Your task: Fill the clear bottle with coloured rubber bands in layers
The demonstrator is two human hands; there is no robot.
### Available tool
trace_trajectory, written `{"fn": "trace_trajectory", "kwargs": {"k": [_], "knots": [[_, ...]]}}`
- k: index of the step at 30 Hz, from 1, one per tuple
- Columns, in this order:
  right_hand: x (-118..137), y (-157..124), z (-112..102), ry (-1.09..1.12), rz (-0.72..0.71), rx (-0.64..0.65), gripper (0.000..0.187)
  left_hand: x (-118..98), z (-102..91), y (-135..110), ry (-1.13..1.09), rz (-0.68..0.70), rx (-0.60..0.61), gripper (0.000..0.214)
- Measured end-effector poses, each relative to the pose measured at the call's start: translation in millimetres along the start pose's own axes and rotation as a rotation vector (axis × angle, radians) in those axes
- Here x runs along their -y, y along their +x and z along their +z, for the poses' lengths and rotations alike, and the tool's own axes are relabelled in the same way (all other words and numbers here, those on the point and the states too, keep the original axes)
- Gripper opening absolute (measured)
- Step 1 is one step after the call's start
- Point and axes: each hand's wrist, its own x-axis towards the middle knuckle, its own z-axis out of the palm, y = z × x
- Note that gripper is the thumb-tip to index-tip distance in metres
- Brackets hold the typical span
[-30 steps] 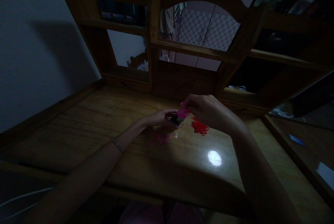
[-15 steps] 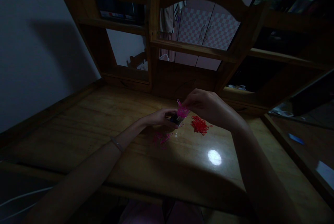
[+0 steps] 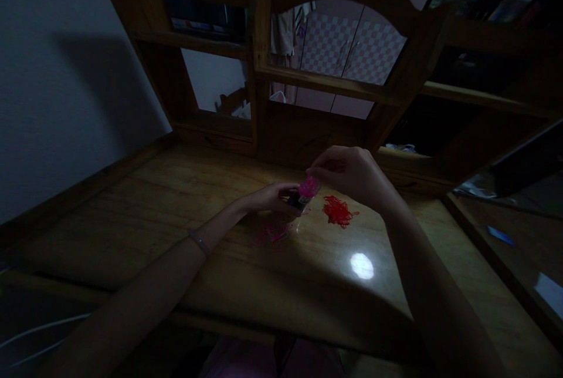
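My right hand and my left hand hold a little pink bunch just over the worktop
My right hand pinches the top of the pink bunch, which looks like tiny stretchy bands, and my left hand is closed around a small dark thing right under it; it is too dark to tell what that is. I think the bunch is very light, soft and bendy, so it can slip or spring away, and the best place to take it is at its top with just my fingertips. A red pile lies close by on the right, and loose pink bits lie below my left hand
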Motion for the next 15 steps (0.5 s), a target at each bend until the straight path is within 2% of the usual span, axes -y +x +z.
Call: {"fn": "trace_trajectory", "kwargs": {"k": [4,10,15], "knots": [[2.4,-0.8,-4.7,-0.004,-0.001,-0.003,0.027,-0.5,0.7,-0.1,-0.039,-0.023,-0.008,0.065],[3.5,-1.1,-3.8,-0.015,-0.085,0.112,0.028,-6.2,1.4,-2.2,-0.126,-0.019,-0.012,0.058],[8.3,2.0,1.2,-0.121,-0.191,0.049,0.039,-10.5,-0.4,-3.8,-0.145,0.012,-0.015,0.059]]}}
